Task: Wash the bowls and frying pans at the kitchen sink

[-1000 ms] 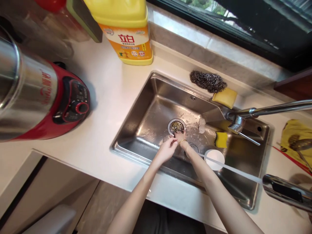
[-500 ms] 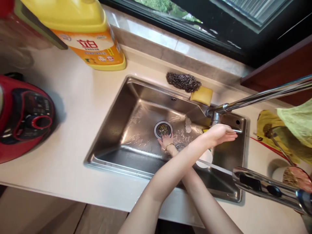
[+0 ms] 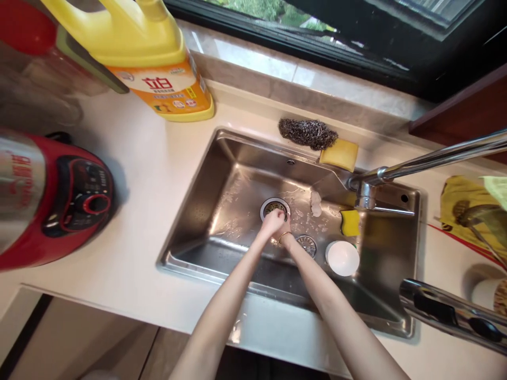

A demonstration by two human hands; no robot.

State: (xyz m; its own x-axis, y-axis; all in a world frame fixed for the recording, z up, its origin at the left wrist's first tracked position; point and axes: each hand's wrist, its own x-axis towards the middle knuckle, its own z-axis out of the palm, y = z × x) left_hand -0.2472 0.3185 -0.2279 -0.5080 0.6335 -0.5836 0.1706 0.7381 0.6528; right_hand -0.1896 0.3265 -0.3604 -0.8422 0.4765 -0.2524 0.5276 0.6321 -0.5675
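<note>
While both hands meet at the drain strainer (image 3: 274, 207) in the middle of the sink (image 3: 206, 174) floor, left hand (image 3: 272, 222) covering the right hand (image 3: 283, 232), neither grip can be told and the strainer remains seated, so its handling appears barely begun.

Wet, glossy brushed metal is shown by the sink (image 3: 206, 174), rough wire by the scourer (image 3: 308, 133), smooth matt stone by the surface (image 3: 130, 221).

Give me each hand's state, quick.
Left hand: over the sink drain, grip cannot be told.
Right hand: mostly hidden behind it, cannot be told.
</note>
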